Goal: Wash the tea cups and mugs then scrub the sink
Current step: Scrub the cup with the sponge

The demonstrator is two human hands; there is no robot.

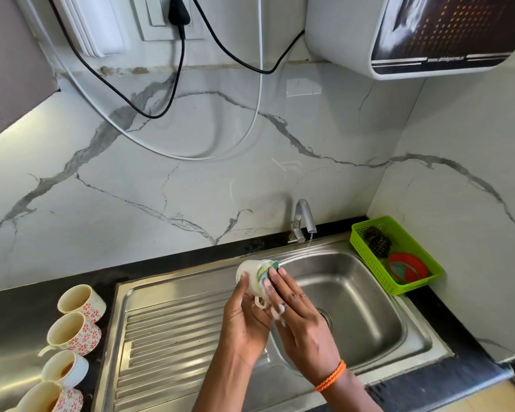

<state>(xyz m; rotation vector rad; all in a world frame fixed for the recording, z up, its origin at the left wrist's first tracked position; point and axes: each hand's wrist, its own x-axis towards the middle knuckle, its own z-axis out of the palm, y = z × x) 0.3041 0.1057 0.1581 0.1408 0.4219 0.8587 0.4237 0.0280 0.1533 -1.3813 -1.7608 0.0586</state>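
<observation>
Left fingers [244,281] grip cup [252,276] — right press sponge [272,270].

1 head view looks steeply down, close over the sink [366,328].

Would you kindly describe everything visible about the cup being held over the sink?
The cup is white, glossy and ceramic-looking, with a small looped handle hanging below it. It is tipped on its side above the edge of the sink basin. The left hand cradles it from below, while the right hand presses a green sponge against it. Soap foam clings around the handle.
</observation>
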